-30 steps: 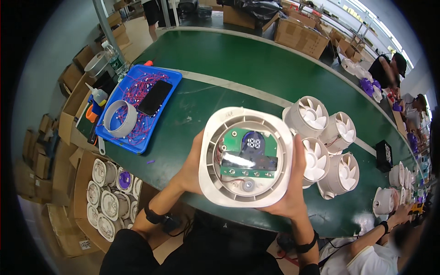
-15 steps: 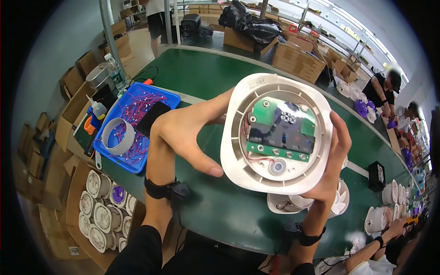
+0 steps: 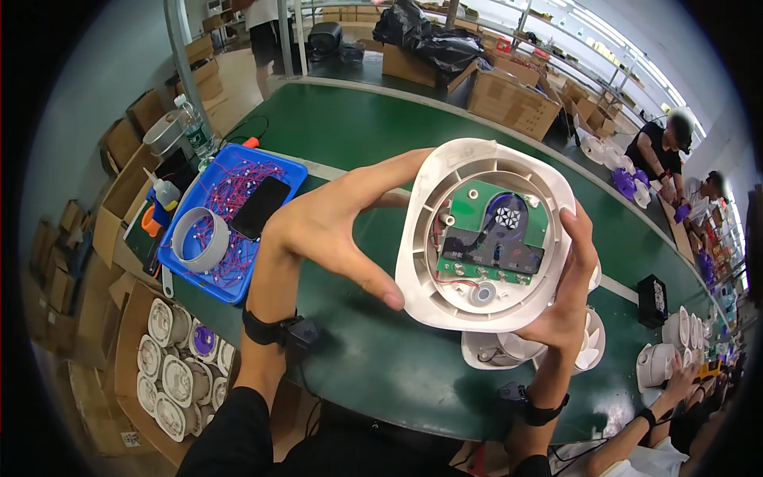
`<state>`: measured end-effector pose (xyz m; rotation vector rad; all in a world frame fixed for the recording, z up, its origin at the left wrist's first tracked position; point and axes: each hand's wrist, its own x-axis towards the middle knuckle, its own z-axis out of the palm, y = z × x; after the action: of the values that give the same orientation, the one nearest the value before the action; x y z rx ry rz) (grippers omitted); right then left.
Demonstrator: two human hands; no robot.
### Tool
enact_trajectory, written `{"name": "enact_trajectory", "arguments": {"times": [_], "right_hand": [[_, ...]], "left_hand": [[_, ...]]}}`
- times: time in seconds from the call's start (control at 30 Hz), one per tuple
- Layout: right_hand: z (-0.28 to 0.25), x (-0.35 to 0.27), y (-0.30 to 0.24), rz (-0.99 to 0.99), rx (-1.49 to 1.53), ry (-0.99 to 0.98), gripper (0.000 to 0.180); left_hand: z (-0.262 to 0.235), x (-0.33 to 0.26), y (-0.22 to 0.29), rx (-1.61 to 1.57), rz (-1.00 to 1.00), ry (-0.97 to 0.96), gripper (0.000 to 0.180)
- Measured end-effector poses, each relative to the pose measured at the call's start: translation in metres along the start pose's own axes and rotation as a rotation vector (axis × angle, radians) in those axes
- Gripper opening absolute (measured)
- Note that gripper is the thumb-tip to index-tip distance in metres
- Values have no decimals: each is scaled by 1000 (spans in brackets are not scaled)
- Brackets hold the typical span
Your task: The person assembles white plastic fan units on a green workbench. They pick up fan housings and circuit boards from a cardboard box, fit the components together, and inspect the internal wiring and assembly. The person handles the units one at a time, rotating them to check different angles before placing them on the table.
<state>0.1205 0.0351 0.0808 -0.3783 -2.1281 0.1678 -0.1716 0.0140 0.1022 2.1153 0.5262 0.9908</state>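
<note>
Both my hands hold up a white round-cornered plastic housing above the green table. Its open side faces me, showing a ribbed ring. Inside sits a green circuit board with a dark display area, red wires and a small round disc below. My left hand has its thumb at the lower left edge, while its fingers pass behind the upper left rim. Along the right side, my right hand wraps its fingers round the edge, partly hidden by the housing.
At left, a blue tray holds red wires, a grey ring and a black phone. A carton below contains several white housings. More white parts lie beneath my right hand. A black box and co-workers are at right.
The housing has shifted slightly right and down together with both hands, and its tilt has altered. Glare on the display has moved, so its white pattern shows more clearly.
</note>
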Motion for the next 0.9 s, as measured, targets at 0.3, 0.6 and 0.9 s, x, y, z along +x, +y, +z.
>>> {"name": "enact_trajectory", "arguments": {"times": [0.3,0.6,0.9], "right_hand": [[-2,3,-7,-28,-56,8,122],[-2,2,-12,-66,-184,39,116],[-1,2,-10,-80,-264,24,114]], "left_hand": [[-1,-1,-7,-37,10,-19,122],[-2,-3,-12,-70,-7,-26,128],[-2,1,-14,-73,64,-49,124]]}}
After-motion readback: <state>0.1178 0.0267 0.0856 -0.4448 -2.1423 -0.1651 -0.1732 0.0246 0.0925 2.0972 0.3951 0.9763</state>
